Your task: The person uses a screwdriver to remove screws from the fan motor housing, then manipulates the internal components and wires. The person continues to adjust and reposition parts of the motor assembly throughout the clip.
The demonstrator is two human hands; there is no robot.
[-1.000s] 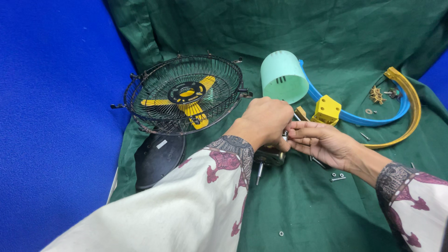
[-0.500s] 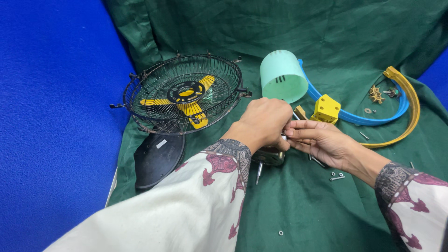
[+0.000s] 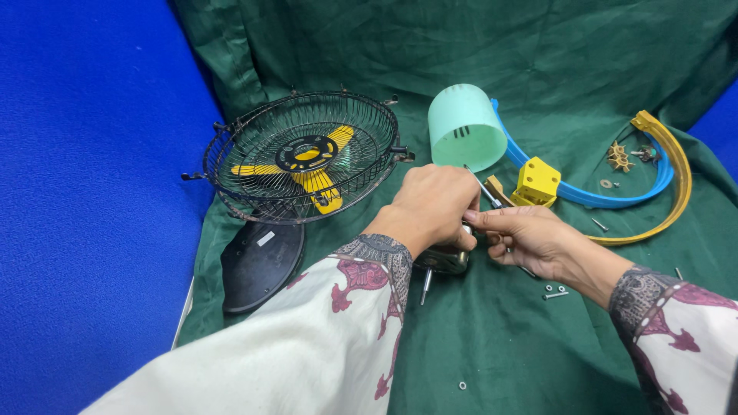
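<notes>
Green cloth (image 3: 500, 346); left hand (image 3: 430, 207) clenched on metal motor (image 3: 444, 260), right hand (image 3: 523, 234) pinching screwdriver (image 3: 484, 190).

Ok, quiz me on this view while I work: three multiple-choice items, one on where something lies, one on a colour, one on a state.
1. Where does the mint green cylinder lie?
A. right of the wire fan cage
B. on the black oval base
C. on the blue surface

2. What colour are the fan blades inside the wire fan cage?
A. red
B. yellow
C. white

3. What is the left hand doing?
A. resting flat and empty
B. lifting the cage
C. closed over a small metal part

Answers:
1 A, it lies on the green cloth just right of the cage.
2 B, yellow blades show through the wires.
3 C, its fingers curl over the small metal part, with the right hand alongside.
</notes>
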